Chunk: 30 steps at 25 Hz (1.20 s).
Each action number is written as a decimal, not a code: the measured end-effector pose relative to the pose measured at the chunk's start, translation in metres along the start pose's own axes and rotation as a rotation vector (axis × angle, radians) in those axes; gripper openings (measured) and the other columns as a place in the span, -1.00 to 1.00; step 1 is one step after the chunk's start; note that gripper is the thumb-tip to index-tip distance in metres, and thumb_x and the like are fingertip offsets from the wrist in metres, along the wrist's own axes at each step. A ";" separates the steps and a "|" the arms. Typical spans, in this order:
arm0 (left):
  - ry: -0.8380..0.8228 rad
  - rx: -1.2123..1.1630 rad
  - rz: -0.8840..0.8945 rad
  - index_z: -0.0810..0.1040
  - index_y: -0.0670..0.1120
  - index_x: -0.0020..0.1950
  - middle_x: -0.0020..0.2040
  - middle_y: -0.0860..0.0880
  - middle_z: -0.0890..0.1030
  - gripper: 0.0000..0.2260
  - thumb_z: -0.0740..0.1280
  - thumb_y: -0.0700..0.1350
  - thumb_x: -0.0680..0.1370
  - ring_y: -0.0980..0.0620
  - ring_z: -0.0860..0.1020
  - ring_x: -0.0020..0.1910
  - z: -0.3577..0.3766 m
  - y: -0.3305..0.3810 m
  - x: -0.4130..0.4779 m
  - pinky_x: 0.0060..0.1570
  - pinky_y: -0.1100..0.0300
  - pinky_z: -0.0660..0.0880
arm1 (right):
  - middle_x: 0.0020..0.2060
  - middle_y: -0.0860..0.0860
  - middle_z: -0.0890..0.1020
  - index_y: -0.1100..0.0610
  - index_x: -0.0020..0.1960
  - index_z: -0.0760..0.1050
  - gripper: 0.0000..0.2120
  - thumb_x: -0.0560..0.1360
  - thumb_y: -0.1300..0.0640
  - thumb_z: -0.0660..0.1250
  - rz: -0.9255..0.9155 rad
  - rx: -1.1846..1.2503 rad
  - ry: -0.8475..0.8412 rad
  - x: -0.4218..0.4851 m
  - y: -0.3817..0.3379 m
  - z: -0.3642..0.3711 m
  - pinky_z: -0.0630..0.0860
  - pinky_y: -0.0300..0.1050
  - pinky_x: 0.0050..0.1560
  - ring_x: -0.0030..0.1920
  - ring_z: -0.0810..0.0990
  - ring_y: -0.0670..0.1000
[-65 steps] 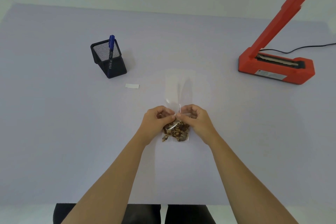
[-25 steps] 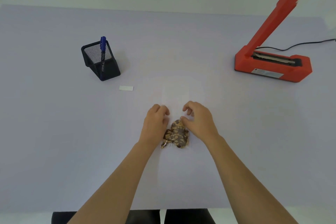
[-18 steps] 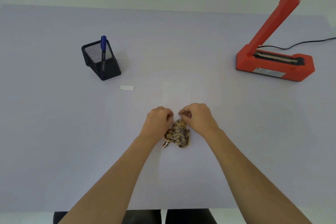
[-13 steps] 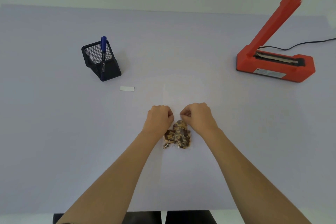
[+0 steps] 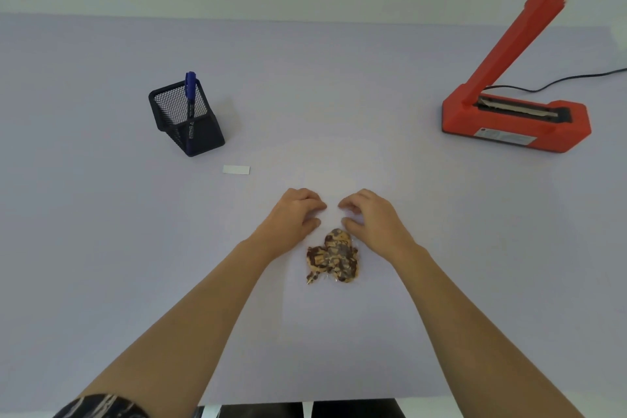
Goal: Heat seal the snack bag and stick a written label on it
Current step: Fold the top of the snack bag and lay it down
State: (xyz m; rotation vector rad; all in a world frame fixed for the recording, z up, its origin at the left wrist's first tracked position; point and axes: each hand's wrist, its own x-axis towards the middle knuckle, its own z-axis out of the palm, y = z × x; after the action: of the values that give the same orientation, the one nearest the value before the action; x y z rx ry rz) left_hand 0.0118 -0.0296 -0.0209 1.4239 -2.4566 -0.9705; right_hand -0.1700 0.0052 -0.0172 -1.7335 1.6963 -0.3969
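Snack bag (image 5: 342, 276) holds brown bits (image 5: 334, 256), mesh cup (image 5: 207, 137) a pen (image 5: 190, 92); left hand (image 5: 293, 217), right hand (image 5: 373, 219): grip unclear.

- The tabletop (image 5: 101, 248) is showing a smooth, matt lilac surface.
- The snack bag (image 5: 334, 260), between the left hand (image 5: 295, 214) and right hand (image 5: 369, 217), is looking like thin, clear, faintly glossy plastic film.
- The label (image 5: 236, 170), ahead-left of the left hand, is looking like matt white paper.
- The pen holder (image 5: 200, 136), farther that way, is showing black wire mesh; its pen (image 5: 190, 92) is showing smooth blue plastic.
- The heat sealer (image 5: 515, 125), ahead-right of the right hand, is showing smooth red-orange plastic.
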 end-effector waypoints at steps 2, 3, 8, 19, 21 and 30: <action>-0.055 0.006 0.018 0.47 -0.15 0.30 0.28 -0.08 0.48 -0.65 0.34 -0.17 0.52 -0.06 0.36 0.25 -0.005 -0.001 0.006 0.20 0.31 0.17 | 0.15 0.06 0.48 0.16 0.26 0.44 -0.63 0.46 0.18 0.34 -0.024 -0.072 -0.038 0.004 0.002 -0.003 0.41 -0.08 0.17 0.14 0.46 0.03; -0.082 0.007 0.022 0.44 -0.14 0.33 0.31 -0.07 0.45 -0.61 0.35 -0.15 0.51 -0.05 0.33 0.28 -0.008 -0.002 0.008 0.23 0.29 0.17 | 0.18 0.05 0.45 0.15 0.30 0.40 -0.58 0.46 0.15 0.34 -0.032 -0.113 -0.057 0.007 0.002 -0.006 0.39 -0.07 0.18 0.18 0.43 0.04; -0.193 0.094 0.023 0.23 -0.10 0.46 0.45 -0.05 0.26 -0.36 0.41 0.00 0.45 -0.03 0.20 0.40 -0.021 -0.007 0.025 0.39 0.13 0.15 | 0.35 0.02 0.28 0.07 0.43 0.20 -0.32 0.41 -0.03 0.39 0.011 -0.262 -0.176 0.023 0.002 -0.020 0.32 0.03 0.23 0.33 0.28 0.07; -0.303 0.250 -0.011 -0.04 -0.08 0.52 0.53 -0.03 0.01 -0.02 0.49 0.12 0.32 -0.04 -0.01 0.50 -0.024 -0.006 0.052 0.44 -0.01 0.04 | 0.34 0.04 0.14 0.09 0.49 -0.04 -0.01 0.25 0.09 0.49 0.080 -0.217 -0.238 0.045 -0.002 -0.024 0.28 -0.06 0.25 0.34 0.17 0.08; -0.280 0.228 -0.018 -0.05 -0.11 0.52 0.53 -0.04 0.00 -0.03 0.49 0.11 0.33 -0.04 -0.03 0.50 -0.022 -0.007 0.048 0.45 0.02 0.01 | 0.33 0.04 0.15 0.08 0.50 -0.08 0.00 0.27 0.08 0.47 0.075 -0.222 -0.232 0.041 -0.002 -0.023 0.27 -0.03 0.27 0.33 0.17 0.07; 0.024 0.188 0.064 0.49 0.01 0.16 0.25 0.04 0.45 -0.69 0.12 0.09 0.52 -0.02 0.33 0.25 0.005 -0.007 -0.005 0.20 0.05 0.31 | 0.02 -0.10 0.51 0.02 0.07 0.53 -0.77 0.43 0.20 0.31 -0.162 -0.105 -0.026 0.004 0.010 -0.003 0.34 0.00 0.12 0.10 0.42 -0.05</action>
State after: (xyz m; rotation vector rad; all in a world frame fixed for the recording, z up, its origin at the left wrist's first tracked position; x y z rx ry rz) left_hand 0.0179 -0.0253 -0.0284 1.3906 -2.6173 -0.7217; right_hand -0.1793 0.0015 -0.0221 -1.9521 1.5891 -0.3617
